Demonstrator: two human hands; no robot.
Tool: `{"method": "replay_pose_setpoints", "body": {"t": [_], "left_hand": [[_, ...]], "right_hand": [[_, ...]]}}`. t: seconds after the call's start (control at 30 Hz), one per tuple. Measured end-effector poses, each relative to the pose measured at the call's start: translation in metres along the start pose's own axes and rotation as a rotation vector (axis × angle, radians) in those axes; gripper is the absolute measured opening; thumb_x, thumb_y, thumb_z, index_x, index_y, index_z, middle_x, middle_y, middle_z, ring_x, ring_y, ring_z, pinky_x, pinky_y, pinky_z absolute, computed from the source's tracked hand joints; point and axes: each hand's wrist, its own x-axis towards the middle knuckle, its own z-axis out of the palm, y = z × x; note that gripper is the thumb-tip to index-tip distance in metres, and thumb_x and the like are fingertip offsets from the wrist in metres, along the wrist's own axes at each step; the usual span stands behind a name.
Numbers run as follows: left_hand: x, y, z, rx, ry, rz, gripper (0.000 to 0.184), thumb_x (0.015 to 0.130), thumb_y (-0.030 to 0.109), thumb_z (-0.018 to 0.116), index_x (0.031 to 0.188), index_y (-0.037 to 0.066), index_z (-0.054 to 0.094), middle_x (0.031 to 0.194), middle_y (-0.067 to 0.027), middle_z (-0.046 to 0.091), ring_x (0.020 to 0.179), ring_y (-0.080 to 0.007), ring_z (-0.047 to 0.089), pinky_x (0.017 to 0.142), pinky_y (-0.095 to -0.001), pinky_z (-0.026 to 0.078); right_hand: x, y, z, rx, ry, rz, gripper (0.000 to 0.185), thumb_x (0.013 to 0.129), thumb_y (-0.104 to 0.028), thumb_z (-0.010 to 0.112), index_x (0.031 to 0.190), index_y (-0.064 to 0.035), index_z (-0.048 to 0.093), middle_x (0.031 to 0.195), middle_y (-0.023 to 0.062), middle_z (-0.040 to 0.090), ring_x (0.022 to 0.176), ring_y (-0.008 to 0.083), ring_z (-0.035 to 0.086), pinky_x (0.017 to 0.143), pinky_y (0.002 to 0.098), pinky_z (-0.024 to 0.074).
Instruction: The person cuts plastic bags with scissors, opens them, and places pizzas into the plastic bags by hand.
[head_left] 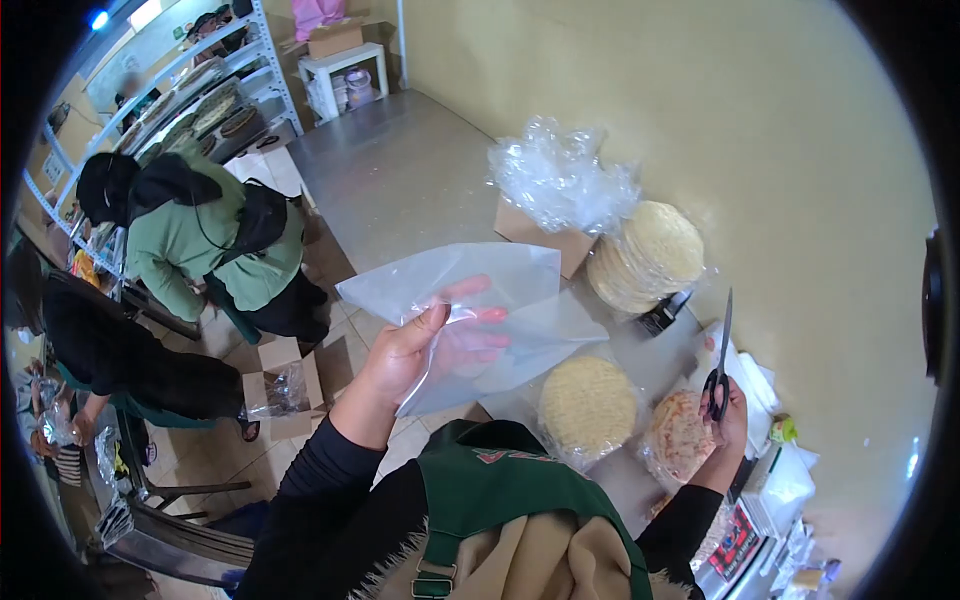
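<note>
My left hand (398,352) is raised over the table's near edge, with a clear plastic bag (525,285) pinched by the thumb; its fingers show through the film. In my right hand (733,428), at the right, is a pair of black-handled scissors (718,382), blades pointing up and away. Between the hands, a round pale disc of shredded food (588,408), wrapped in clear plastic, lies on the table. Beside it, under my right hand's side, rests a wrapped pizza-like round (678,435) with reddish topping.
Farther back stands a stack of wrapped pale rounds (655,250) beside a cardboard box (540,238) heaped with clear plastic bags (560,175). White packages (785,480) line the wall side of the metal table (395,165). Two people work at the left, near an open carton (283,390) on the floor.
</note>
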Motion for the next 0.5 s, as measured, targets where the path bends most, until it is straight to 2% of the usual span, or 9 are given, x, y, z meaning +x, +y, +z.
{"method": "replay_pose_setpoints", "body": {"t": [0.07, 0.1, 0.17, 0.2, 0.27, 0.3, 0.37, 0.4, 0.5], "left_hand": [[0.007, -0.009, 0.013, -0.062, -0.062, -0.048, 0.065, 0.087, 0.049, 0.043, 0.135, 0.006, 0.030, 0.121, -0.0191, 0.048, 0.108, -0.0321, 0.050, 0.091, -0.0415, 0.037], [0.011, -0.014, 0.020, -0.064, -0.077, -0.061, 0.065, 0.087, 0.049, 0.043, 0.135, 0.006, 0.030, 0.121, -0.0191, 0.048, 0.108, -0.0321, 0.050, 0.091, -0.0415, 0.037], [0.018, -0.025, 0.034, -0.069, -0.150, -0.075, 0.069, 0.087, 0.052, 0.040, 0.136, 0.006, 0.027, 0.121, -0.0194, 0.049, 0.108, -0.0314, 0.050, 0.092, -0.0406, 0.036], [0.020, -0.029, 0.042, -0.068, -0.162, -0.086, 0.069, 0.087, 0.052, 0.040, 0.136, 0.006, 0.027, 0.121, -0.0194, 0.049, 0.108, -0.0314, 0.050, 0.092, -0.0406, 0.036], [0.025, -0.037, 0.061, 0.024, -0.216, -0.120, 0.071, 0.088, 0.055, 0.035, 0.136, 0.004, 0.024, 0.119, -0.0198, 0.050, 0.107, -0.0303, 0.051, 0.092, -0.0392, 0.037], [0.028, -0.041, 0.070, 0.025, -0.224, -0.129, 0.071, 0.088, 0.055, 0.035, 0.136, 0.004, 0.024, 0.119, -0.0198, 0.050, 0.107, -0.0303, 0.051, 0.092, -0.0392, 0.037], [0.032, -0.049, 0.086, 0.134, -0.277, -0.169, 0.073, 0.088, 0.057, 0.028, 0.136, 0.002, 0.022, 0.116, -0.0202, 0.052, 0.105, -0.0294, 0.052, 0.092, -0.0373, 0.038], [0.032, -0.052, 0.093, 0.132, -0.283, -0.178, 0.073, 0.088, 0.057, 0.028, 0.136, 0.002, 0.022, 0.116, -0.0202, 0.052, 0.105, -0.0294, 0.052, 0.092, -0.0373, 0.038], [0.031, -0.062, 0.111, 0.134, -0.296, -0.240, 0.072, 0.089, 0.056, 0.024, 0.137, 0.002, 0.021, 0.114, -0.0203, 0.054, 0.103, -0.0294, 0.054, 0.091, -0.0359, 0.038]], "right_hand": [[-0.019, -0.034, 0.007, -0.041, -0.308, -0.190, 0.045, 0.070, -0.038, 0.073, 0.088, -0.0045, 0.050, 0.063, 0.0035, 0.055, 0.050, 0.0114, 0.053, 0.041, 0.0209, 0.0387], [-0.026, -0.050, 0.012, -0.040, -0.289, -0.189, 0.045, 0.070, -0.038, 0.073, 0.088, -0.0045, 0.050, 0.063, 0.0035, 0.055, 0.050, 0.0114, 0.053, 0.041, 0.0209, 0.0387], [-0.037, -0.077, 0.021, -0.111, -0.618, -0.252, 0.057, 0.059, -0.039, 0.081, 0.090, -0.0037, 0.050, 0.066, 0.0019, 0.054, 0.056, 0.0099, 0.052, 0.047, 0.0210, 0.0382], [-0.045, -0.089, 0.025, -0.108, -0.603, -0.252, 0.057, 0.059, -0.039, 0.081, 0.090, -0.0037, 0.050, 0.066, 0.0019, 0.054, 0.056, 0.0099, 0.052, 0.047, 0.0210, 0.0382], [-0.059, -0.110, 0.034, -0.337, -0.791, -0.194, 0.061, 0.054, -0.035, 0.084, 0.091, -0.0022, 0.049, 0.067, 0.0012, 0.054, 0.060, 0.0085, 0.050, 0.052, 0.0221, 0.0386], [-0.062, -0.120, 0.035, -0.334, -0.779, -0.192, 0.061, 0.054, -0.035, 0.084, 0.091, -0.0022, 0.049, 0.067, 0.0012, 0.054, 0.060, 0.0085, 0.050, 0.052, 0.0221, 0.0386], [-0.064, -0.138, 0.036, -0.733, -0.942, -0.146, 0.066, 0.046, -0.035, 0.088, 0.089, -0.0030, 0.049, 0.068, 0.0015, 0.054, 0.062, 0.0089, 0.050, 0.053, 0.0232, 0.0398], [-0.065, -0.144, 0.035, -0.729, -0.934, -0.139, 0.066, 0.046, -0.035, 0.088, 0.089, -0.0030, 0.049, 0.068, 0.0015, 0.054, 0.062, 0.0089, 0.050, 0.053, 0.0232, 0.0398], [-0.062, -0.151, 0.026, -0.806, -0.962, 0.019, 0.052, 0.053, -0.023, 0.085, 0.085, -0.0027, 0.049, 0.068, -0.0004, 0.055, 0.060, 0.0068, 0.048, 0.053, 0.0225, 0.0392]]}}
